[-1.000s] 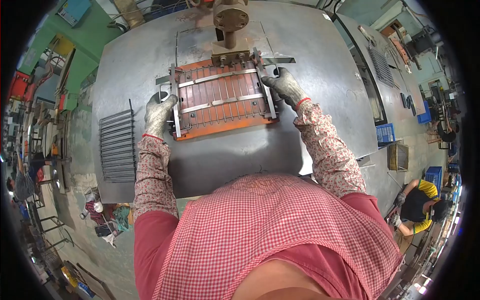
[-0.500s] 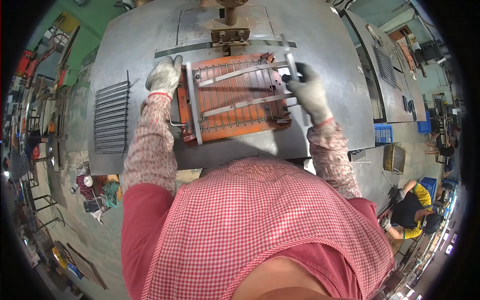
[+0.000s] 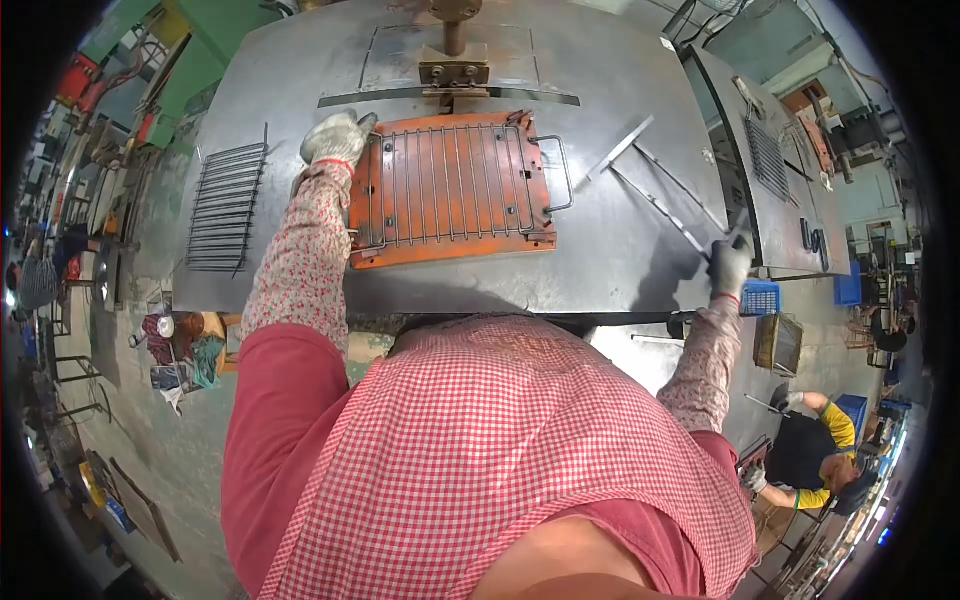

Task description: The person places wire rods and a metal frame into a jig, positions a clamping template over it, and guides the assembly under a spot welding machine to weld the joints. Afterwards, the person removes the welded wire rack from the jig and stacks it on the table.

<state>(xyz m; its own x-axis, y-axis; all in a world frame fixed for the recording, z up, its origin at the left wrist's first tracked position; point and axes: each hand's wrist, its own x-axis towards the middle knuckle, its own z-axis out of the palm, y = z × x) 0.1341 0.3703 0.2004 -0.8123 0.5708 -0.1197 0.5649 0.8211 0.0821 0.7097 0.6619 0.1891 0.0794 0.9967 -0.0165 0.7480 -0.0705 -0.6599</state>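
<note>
An orange metal jig plate [image 3: 400, 250] lies on the steel table, carrying a wire rack [image 3: 451, 190] of parallel rods with a bent wire handle at its right end. My left hand [image 3: 335, 140], in a pale work glove, is closed at the upper left corner of the jig; what its fingers hold is hidden. Away to the right, my gloved right hand [image 3: 731, 266] grips the near end of a flat-bar metal frame [image 3: 660, 205]. That frame is tilted, apart from the jig, its far crossbar over the table.
A second wire grid [image 3: 224, 210] lies on the table's left side. A bolted metal machine head [image 3: 454, 72] stands behind the jig. Beside the steel table [image 3: 600, 280] is another table with a grid on it. A co-worker [image 3: 810, 450] works at lower right, near blue crates [image 3: 762, 297].
My right hand has carried the flat-bar frame off the jig, to the right and nearer me, uncovering the wire rack. My left hand stays at the jig's left corner.
</note>
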